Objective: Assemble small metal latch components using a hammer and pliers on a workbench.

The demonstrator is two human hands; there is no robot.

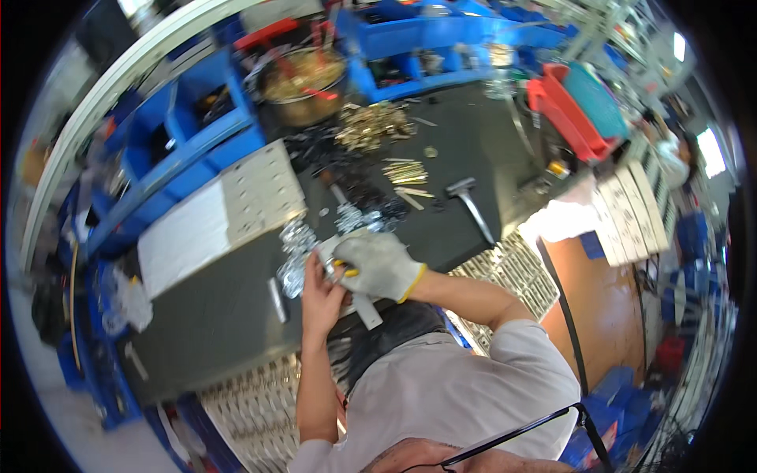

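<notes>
My bare left hand (319, 303) is closed, its fingertips pinching a flat pale metal strip (367, 311) with a small hole near its end. My right hand (382, 264), in a grey-white work glove with a yellow cuff, meets it over the strip. Its fingers are curled around something small with yellow on it, too blurred to name. Shiny metal parts (293, 256) lie in a heap just beyond my left hand. More small silvery parts (351, 219) lie beyond the glove. A short metal tube (277, 299) rests left of my left hand.
A hammer (473, 211) lies right on the dark bench mat (213, 335). Thin brass-coloured strips (404, 173) and a pile of brass pieces (374, 126) lie farther back, near a metal pot (303, 106). Blue bins (197, 102) line the back; a red bin (564, 114) stands right.
</notes>
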